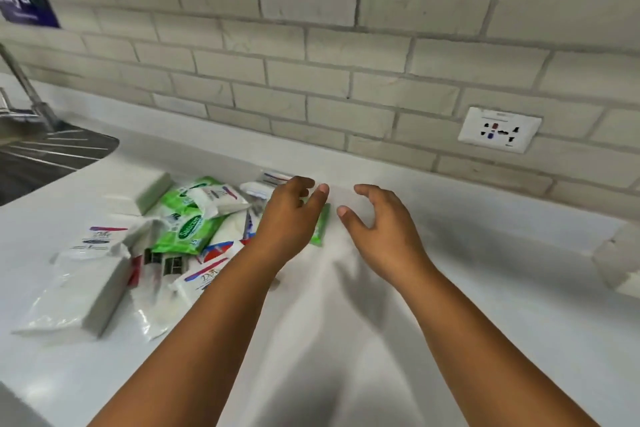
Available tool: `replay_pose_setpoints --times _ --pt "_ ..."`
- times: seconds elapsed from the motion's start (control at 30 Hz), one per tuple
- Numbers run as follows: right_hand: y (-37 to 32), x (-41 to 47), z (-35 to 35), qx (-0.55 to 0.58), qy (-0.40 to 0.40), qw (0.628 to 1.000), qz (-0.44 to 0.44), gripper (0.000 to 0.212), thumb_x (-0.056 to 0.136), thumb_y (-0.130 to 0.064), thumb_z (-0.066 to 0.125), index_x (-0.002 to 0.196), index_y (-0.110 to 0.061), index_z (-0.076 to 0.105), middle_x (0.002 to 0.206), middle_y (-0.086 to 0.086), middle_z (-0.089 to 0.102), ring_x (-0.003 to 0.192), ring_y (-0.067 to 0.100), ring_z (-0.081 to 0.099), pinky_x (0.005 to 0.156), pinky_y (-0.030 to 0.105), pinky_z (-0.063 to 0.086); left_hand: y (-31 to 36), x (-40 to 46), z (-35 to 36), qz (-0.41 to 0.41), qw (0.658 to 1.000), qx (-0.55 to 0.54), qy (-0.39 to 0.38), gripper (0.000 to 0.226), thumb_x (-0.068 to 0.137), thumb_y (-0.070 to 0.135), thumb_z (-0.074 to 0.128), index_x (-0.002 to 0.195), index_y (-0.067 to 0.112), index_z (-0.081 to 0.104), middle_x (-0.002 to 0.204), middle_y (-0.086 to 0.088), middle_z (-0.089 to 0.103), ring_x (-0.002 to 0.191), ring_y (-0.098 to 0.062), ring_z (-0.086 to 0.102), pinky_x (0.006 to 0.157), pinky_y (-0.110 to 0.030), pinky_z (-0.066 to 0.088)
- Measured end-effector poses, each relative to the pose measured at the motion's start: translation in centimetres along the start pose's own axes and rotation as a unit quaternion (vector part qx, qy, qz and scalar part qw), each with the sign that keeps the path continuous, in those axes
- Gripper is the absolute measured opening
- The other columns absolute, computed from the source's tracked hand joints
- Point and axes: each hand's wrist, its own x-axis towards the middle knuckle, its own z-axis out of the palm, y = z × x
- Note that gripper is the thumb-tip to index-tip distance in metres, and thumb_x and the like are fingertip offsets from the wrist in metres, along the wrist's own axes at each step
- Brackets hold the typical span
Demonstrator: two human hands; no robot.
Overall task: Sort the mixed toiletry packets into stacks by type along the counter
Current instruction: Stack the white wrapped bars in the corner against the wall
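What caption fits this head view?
Both hands, left hand and right hand, hover by mixed toiletry packets on white counter.

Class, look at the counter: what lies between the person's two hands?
In the head view, a small green packet lies beside the left hand, partly under it; from there to the right hand is bare white counter.

Both bare forearms extend forward from the bottom edge, angled slightly inward toward each other. The left hand (289,218) is palm down, fingers loosely curved, thumb pointing right. The right hand (384,229) is palm down and slightly cupped, index finger and thumb spread apart, with nothing between them. The two hands are near each other, not touching.
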Motion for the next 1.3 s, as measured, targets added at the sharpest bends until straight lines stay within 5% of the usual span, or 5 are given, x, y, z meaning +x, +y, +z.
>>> replay_pose_setpoints --times 0.5,0.7,0.97,1.1,1.3 --pt "-14.5 -3.2 22.9 0.12 -0.181 0.975 0.054 0.043 0.088 -0.04 0.063 0.127 -0.027 0.054 0.125 -0.01 0.055 0.112 0.006 0.053 0.097 0.024 0.045 -20.2 -0.9 -22.9 -0.081 0.988 0.115 0.058 0.036 0.089 0.036 0.062 0.122 0.021 0.059 0.119 0.004 0.056 0.108 -0.015 0.057 0.092 -0.035 0.048" --pt "-16.8 -4.6 28.7 0.159 -0.219 0.957 0.101 0.032 0.085 -0.03 0.069 0.114 -0.023 0.058 0.109 -0.009 0.063 0.091 0.003 0.059 0.075 0.009 0.044 -25.5 -3.1 -26.7 -0.091 0.965 0.231 0.083 0.042 0.079 0.026 0.074 0.118 0.016 0.063 0.119 -0.011 0.06 0.109 -0.032 0.057 0.096 -0.042 0.046" --pt "-17.6 -5.7 32.6 0.176 -0.242 0.944 0.136 0.024 0.081 -0.025 0.073 0.098 -0.028 0.057 0.085 -0.012 0.065 0.075 -0.002 0.063 0.077 0.021 0.052 -26.7 -4.5 -27.6 -0.261 0.962 0.051 0.064 0.035 0.086 0.045 0.063 0.11 0.021 0.061 0.103 0.004 0.067 0.091 -0.017 0.065 0.083 -0.042 0.055" --pt "-17.6 -5.8 32.9 0.199 -0.224 0.943 0.146 0.027 0.081 -0.023 0.073 0.104 -0.024 0.058 0.088 -0.014 0.065 0.074 -0.009 0.06 0.07 0.009 0.048 -26.8 -4.6 -28.4 -0.27 0.961 -0.024 0.056 0.019 0.088 0.037 0.063 0.104 0.027 0.064 0.095 0.009 0.07 0.088 -0.016 0.068 0.082 -0.045 0.057" --pt "-17.4 -5.3 31.7 0.298 -0.172 0.922 0.178 0.029 0.083 -0.016 0.072 0.108 -0.02 0.06 0.098 -0.007 0.069 0.089 0.009 0.067 0.083 0.029 0.055 -25.4 -4.3 -29.6 -0.241 0.949 -0.206 -0.003 0.026 0.087 0.019 0.068 0.109 0.032 0.065 0.094 -0.001 0.075 0.086 -0.019 0.072 0.079 -0.037 0.058"
